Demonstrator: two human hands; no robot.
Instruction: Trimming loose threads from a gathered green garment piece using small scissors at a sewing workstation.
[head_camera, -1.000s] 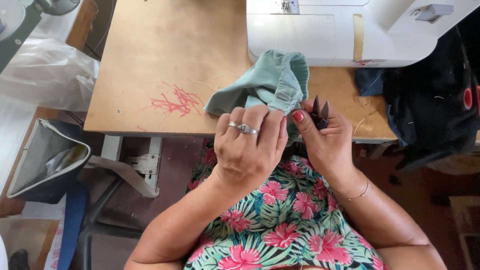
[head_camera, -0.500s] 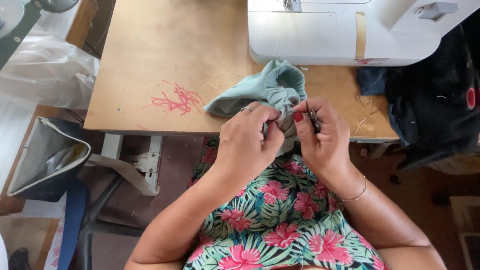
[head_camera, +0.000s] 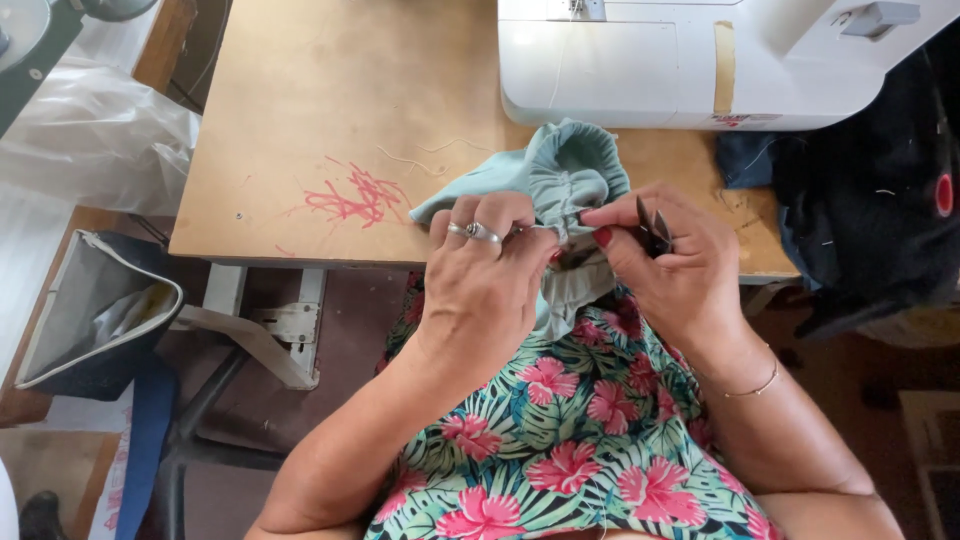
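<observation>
A pale green gathered fabric piece (head_camera: 560, 175) lies over the front edge of the wooden table (head_camera: 320, 120) and hangs toward my lap. My left hand (head_camera: 485, 270), with rings on two fingers, pinches the fabric's gathered edge. My right hand (head_camera: 670, 270) pinches the same edge from the right with red-nailed fingertips and also holds small dark thread snips (head_camera: 652, 225), blades pointing up. The two hands almost touch at the fabric.
A white sewing machine (head_camera: 700, 60) stands at the table's back right. Dark cloth (head_camera: 870, 200) is piled at the right. Red thread scraps (head_camera: 355, 195) lie on the tabletop. An open grey bag (head_camera: 90, 310) sits on the floor at left, clear plastic (head_camera: 90, 130) above it.
Both hands have closed in on the fabric's gathered edge; the left hand shifted left and its fingers curled. The fabric is bunched slightly higher on the table.
</observation>
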